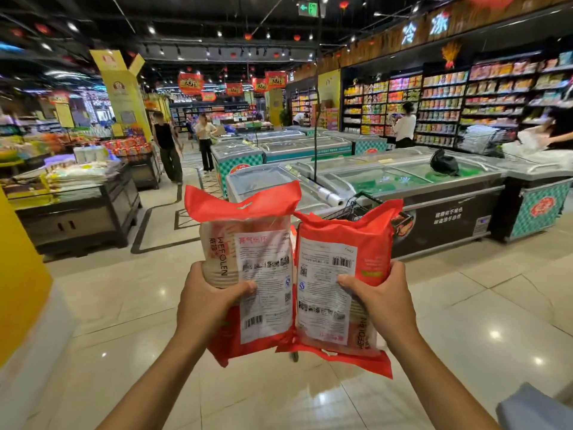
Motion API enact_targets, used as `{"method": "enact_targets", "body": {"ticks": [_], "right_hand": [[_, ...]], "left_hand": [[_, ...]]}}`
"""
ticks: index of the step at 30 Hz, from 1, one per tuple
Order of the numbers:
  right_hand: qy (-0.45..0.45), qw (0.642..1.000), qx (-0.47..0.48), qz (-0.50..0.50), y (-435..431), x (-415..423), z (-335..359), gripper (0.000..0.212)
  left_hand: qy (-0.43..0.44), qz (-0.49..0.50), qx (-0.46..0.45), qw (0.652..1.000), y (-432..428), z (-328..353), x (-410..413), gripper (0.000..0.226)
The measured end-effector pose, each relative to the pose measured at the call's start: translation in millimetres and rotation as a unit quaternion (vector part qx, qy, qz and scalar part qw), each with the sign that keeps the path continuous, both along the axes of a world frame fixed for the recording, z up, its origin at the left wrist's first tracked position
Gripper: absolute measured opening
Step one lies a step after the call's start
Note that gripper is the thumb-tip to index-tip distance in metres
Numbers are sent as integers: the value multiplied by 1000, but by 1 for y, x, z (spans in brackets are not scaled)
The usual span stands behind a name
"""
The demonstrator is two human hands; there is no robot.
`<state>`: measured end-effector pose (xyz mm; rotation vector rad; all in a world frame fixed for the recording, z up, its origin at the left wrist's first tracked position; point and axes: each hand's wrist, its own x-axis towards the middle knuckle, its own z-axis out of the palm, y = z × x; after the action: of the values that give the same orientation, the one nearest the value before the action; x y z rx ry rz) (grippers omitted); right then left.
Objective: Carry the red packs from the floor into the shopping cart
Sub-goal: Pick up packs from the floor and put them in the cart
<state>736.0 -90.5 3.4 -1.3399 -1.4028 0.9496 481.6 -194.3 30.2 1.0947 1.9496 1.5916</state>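
Shiny tile floor (124, 305). Big freezers (403, 178) w/ glass lids in middle; black bag (444, 162) sits on one lid. Tall shelves (440, 103) at right, full of bright pkts; person in white top (404, 125) stands by them. Far back in aisle: person in black top (166, 147), 2nd person in white (205, 141). Yellow pillar (122, 91) at left. Red signs (189, 83) hang from ceiling.

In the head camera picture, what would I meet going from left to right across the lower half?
yellow stand → left hand → left pack → right pack → right hand
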Motion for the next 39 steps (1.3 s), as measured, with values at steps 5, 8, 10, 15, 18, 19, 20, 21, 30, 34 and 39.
{"method": "enact_targets", "body": {"ticks": [5,8,10,15,18,19,20,21,30,34,39], "right_hand": [[7,1000,-4,1,62,-6,2,83],[9,1000,-4,1,99,-14,2,88],[11,1000,2,-8,124,-20,1,87],[13,1000,8,-16,190,-41,-1,80],[12,1000,13,-19,235,-58,0,79],[12,1000,14,-21,251,-64,0,78],[11,1000,13,-24,267,-70,0,77],[10,999,12,-28,283,-76,1,77],[-2,998,5,-63,395,-102,-7,77],[0,997,-6,-72,438,-95,-13,76],[19,996,-16,-88,502,-81,-28,76]], "left_hand": [[-8,4,3,1000,64,-1,-8,77],[-4,8,1,1000,101,-2,-15,72],[-4,12,2,1000,128,-3,-22,69],[-4,7,8,1000,199,-9,-46,70],[-9,-2,6,1000,250,-13,-68,72],[-13,-7,6,1000,269,-14,-76,74],[-18,-13,6,1000,287,-16,-83,76],[-18,-18,5,1000,305,-18,-91,77],[-34,-48,-3,998,434,-27,-121,82],[-41,-55,-17,998,481,-33,-120,82],[-49,-51,-32,997,541,-47,-121,83]]}}
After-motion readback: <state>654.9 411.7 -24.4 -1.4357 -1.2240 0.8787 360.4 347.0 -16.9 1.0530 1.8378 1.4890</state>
